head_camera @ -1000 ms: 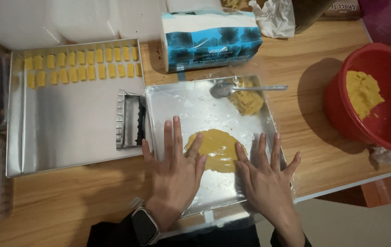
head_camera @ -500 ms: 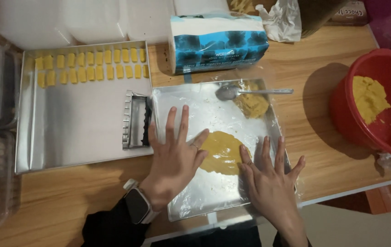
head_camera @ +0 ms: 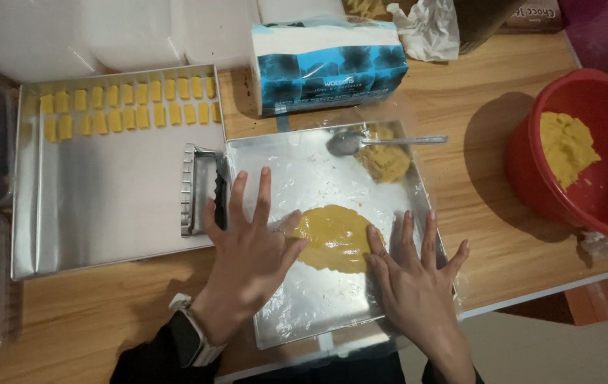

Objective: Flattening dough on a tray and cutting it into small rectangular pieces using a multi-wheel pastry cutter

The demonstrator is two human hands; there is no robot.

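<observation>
Nearest the camera, the left hand (head_camera: pixel 250 249) lies flat with fingers spread and released, palm down on the clear, crinkled plastic film (head_camera: pixel 297 299) that covers a shallow rectangular metal tray (head_camera: pixel 318 331); a pale-strapped wristwatch (head_camera: pixel 191 334) sits above a dark sleeve. The right hand (head_camera: pixel 414 274) lies the same way, fingers splayed and grasping nothing, pressing the film at the tray's right side. Between the two hands, touching the left thumb and the right forefinger, is a flattened, smooth oval sheet of yellow dough (head_camera: pixel 336 238), lying near the middle of the tray.

Just beyond, in the tray's far right corner, sits a rough lump of the same yellow dough (head_camera: pixel 383 160), with a shiny metal spoon (head_camera: pixel 361 141) lying against it. Left of the tray a ribbed metal cutter (head_camera: pixel 197 188) rests on a larger, dull silver baking sheet (head_camera: pixel 105 220), whose far edge carries two rows of small yellow rectangular dough pieces (head_camera: pixel 130 107). To the right on the wooden table (head_camera: pixel 474 163) stands a round red plastic bowl (head_camera: pixel 602 199) holding crumbly yellow dough. Farthest back lies a soft blue-and-white tissue pack (head_camera: pixel 329 64).
</observation>
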